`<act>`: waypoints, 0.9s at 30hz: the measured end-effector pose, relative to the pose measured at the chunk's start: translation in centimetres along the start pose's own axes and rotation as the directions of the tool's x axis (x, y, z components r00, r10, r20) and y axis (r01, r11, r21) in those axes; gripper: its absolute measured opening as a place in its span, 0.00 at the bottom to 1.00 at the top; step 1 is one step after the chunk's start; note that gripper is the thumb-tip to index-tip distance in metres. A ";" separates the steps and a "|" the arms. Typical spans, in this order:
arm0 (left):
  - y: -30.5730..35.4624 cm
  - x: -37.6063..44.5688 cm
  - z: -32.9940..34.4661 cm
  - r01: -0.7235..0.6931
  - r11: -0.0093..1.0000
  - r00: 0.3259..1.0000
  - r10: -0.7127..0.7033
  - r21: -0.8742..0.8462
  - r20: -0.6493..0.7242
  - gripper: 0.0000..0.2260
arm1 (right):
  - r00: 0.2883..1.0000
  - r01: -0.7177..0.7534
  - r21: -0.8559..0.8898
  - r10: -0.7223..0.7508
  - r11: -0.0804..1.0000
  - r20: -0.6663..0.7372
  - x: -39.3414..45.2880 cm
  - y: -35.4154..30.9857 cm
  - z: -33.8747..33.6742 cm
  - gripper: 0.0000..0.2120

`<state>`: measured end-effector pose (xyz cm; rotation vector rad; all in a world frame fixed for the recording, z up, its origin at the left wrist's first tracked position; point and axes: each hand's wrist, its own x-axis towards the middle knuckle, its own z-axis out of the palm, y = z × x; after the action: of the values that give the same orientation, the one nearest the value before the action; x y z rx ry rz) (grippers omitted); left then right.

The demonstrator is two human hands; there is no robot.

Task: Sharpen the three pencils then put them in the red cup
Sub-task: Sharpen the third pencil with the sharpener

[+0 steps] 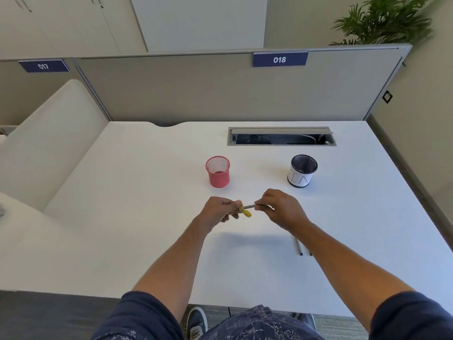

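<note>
My left hand (218, 209) grips a small yellow sharpener (245, 212) above the middle of the white desk. My right hand (279, 208) pinches a grey pencil (249, 206) whose tip points into the sharpener. Both hands hover just in front of the red mesh cup (218, 171), which stands upright and looks empty. Two more dark pencils (299, 246) lie on the desk under my right forearm, partly hidden by it.
A black mesh cup with a white paper label (302, 171) stands to the right of the red one. An open cable hatch (282, 136) is set in the desk's back. A grey partition (220, 89) closes off the far edge.
</note>
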<state>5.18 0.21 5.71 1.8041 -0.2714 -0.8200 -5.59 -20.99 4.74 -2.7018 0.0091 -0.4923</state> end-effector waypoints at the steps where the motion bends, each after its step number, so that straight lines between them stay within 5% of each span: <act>1: 0.0 0.1 0.0 0.012 1.000 1.000 -0.012 -0.028 0.004 0.12 | 0.994 0.083 -0.039 -0.086 0.996 -0.068 0.0 0.1 0.3 0.04; 5: 0.3 0.5 0.0 -0.001 0.999 1.000 0.002 -0.036 0.011 0.08 | 0.993 0.081 -0.057 -0.085 0.995 -0.078 0.1 -0.1 0.2 0.04; 8: 0.4 0.7 0.0 -0.061 0.998 0.998 0.061 0.002 0.007 0.05 | 0.979 -0.150 -0.018 0.151 0.988 0.138 0.4 -0.9 -0.6 0.08; 12: 0.2 0.9 0.2 -0.109 0.993 0.994 0.109 0.046 0.008 0.07 | 0.822 -0.504 0.157 0.416 0.849 0.390 1.5 -1.2 -1.3 0.09; 21: 0.0 1.2 -0.2 -0.130 0.988 0.991 0.131 0.078 -0.013 0.11 | 0.728 -0.646 0.370 0.393 0.667 0.562 2.3 -1.0 -1.6 0.11; 25: 0.2 1.3 -0.2 -0.158 0.970 0.987 0.161 0.183 0.000 0.12 | 0.488 -0.832 0.302 0.357 0.465 0.796 2.6 -0.7 -2.3 0.14; 27: 0.5 1.2 -0.1 -0.155 0.968 0.988 0.154 0.198 0.023 0.11 | 0.422 -0.861 0.269 0.311 0.432 0.852 2.5 -0.3 -2.3 0.16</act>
<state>6.25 -0.53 5.65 1.9382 -0.5079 -0.7092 -3.99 -21.78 7.65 -1.6993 0.5548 0.7084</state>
